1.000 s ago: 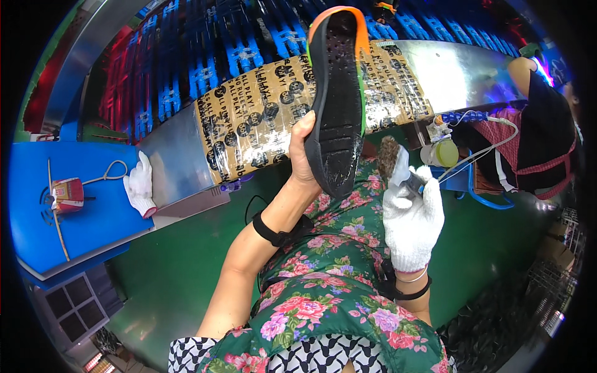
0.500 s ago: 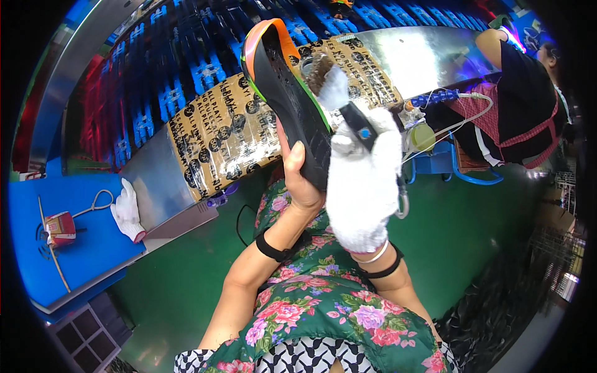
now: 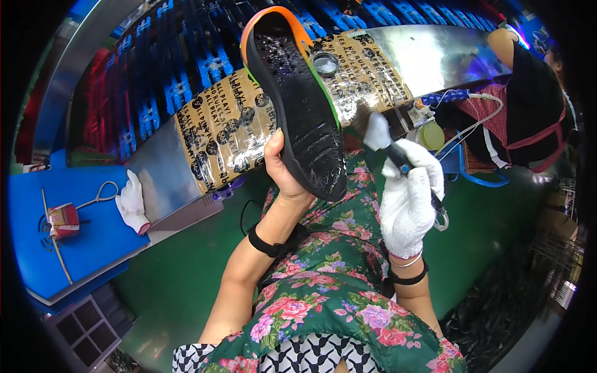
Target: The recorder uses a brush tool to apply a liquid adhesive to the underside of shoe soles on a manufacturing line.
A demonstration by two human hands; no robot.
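My bare left hand [image 3: 287, 171] grips a black shoe sole [image 3: 295, 93] by its lower left edge. The sole tilts up over the bench, its orange-rimmed end away from me. Its inner face looks wet and shiny in places. In my right hand [image 3: 410, 202], covered by a white knit glove, is a brush with a dark handle [image 3: 398, 156] and a whitish lower part; its bristles are blurred. The brush is to the right of the sole, apart from it. A small round metal-rimmed cup [image 3: 324, 64] stands on the bench just beyond the sole's right edge.
Brown printed cardboard under clear tape [image 3: 227, 130] covers part of the metal bench edge [image 3: 158, 186]. A conveyor of dark and blue slats [image 3: 211, 65] runs behind. To the left lie a white glove [image 3: 132, 202] and a blue table [image 3: 93, 248]. Another person [image 3: 519, 99] sits at the right, near a blue jointed hose [image 3: 444, 96].
My right hand has drawn the brush away from the sole, to the right and toward me. The sole has turned its inner face more toward me, and the cup is now uncovered.
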